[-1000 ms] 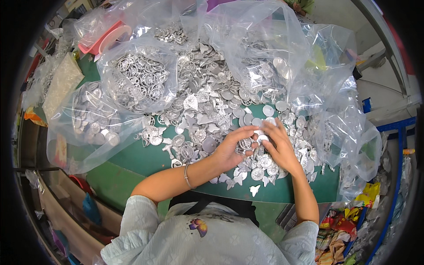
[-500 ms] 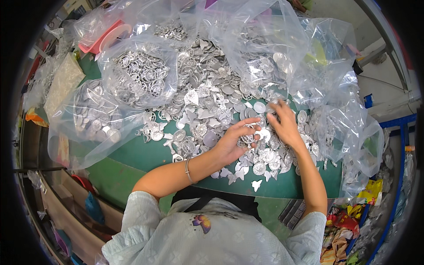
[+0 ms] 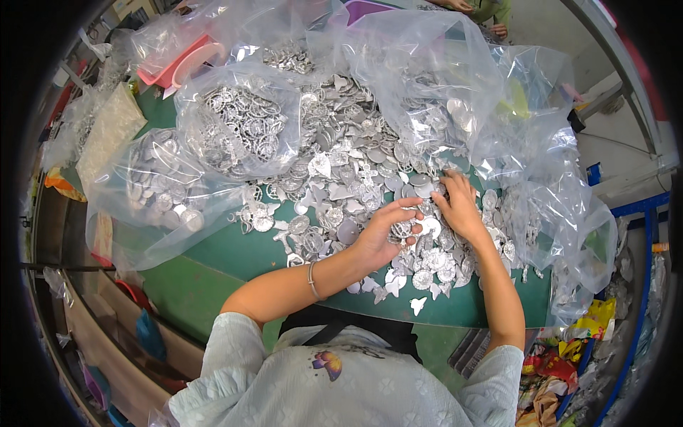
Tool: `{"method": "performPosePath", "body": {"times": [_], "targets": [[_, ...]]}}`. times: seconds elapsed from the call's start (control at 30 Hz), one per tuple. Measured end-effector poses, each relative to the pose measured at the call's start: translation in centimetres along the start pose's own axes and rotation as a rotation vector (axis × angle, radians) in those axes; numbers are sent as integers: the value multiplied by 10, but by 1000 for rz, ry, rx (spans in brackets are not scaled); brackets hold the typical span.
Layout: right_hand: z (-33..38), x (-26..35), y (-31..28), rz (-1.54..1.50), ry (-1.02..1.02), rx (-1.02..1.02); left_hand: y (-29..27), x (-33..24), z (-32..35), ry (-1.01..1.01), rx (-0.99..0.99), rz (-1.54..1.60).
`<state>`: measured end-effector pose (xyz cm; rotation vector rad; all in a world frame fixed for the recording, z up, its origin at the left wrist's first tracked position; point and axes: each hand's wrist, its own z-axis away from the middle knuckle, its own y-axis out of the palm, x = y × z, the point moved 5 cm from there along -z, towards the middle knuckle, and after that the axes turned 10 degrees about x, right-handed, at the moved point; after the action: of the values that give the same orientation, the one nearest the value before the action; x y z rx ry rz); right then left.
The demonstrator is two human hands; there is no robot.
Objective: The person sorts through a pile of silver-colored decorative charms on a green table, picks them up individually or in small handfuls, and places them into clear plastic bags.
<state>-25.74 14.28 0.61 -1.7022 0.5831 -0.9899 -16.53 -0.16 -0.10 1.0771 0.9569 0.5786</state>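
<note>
Silver-coloured metal charms (image 3: 359,171) lie in a broad heap over the green table, flat discs, a cross, leaf and butterfly shapes among them. My left hand (image 3: 380,238) is half curled, palm turned inward, around round openwork charms (image 3: 403,229) that show between thumb and fingers; how many is hidden. To its right, my right hand (image 3: 462,211) reaches palm down over the heap. Its thumb and fingers are apart, fingertips among the pieces beside a flat disc (image 3: 425,191), and nothing shows gripped in it. Loose charms (image 3: 430,263) spread below both hands toward the near edge.
Clear plastic bags of charms (image 3: 238,128) stand left of the heap, with more bags (image 3: 427,78) behind and crumpled bags (image 3: 562,206) at right. A red tray (image 3: 174,60) sits far left. Across the table is another person's hand (image 3: 498,30). The green tabletop (image 3: 228,245) ends near my waist.
My right hand's fingers, blurred earlier, now rest spread on the pieces. My left hand keeps its charms, its fingers slightly more raised. The view has shifted a little, showing more of the other person.
</note>
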Motion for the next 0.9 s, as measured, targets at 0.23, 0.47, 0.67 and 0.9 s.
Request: {"method": "performPosePath", "body": {"times": [0.23, 0.47, 0.67, 0.9], "targets": [[20, 4, -15, -392, 195, -163, -4, 2, -1, 28, -3, 2], [34, -6, -41, -480, 171, 84, -6, 5, -1, 27, -17, -5], [0, 0, -30, 70, 18, -28, -3, 3, -1, 13, -3, -42], [-1, 11, -15, 483, 279, 73, -6, 6, 0, 14, -21, -44]]}}
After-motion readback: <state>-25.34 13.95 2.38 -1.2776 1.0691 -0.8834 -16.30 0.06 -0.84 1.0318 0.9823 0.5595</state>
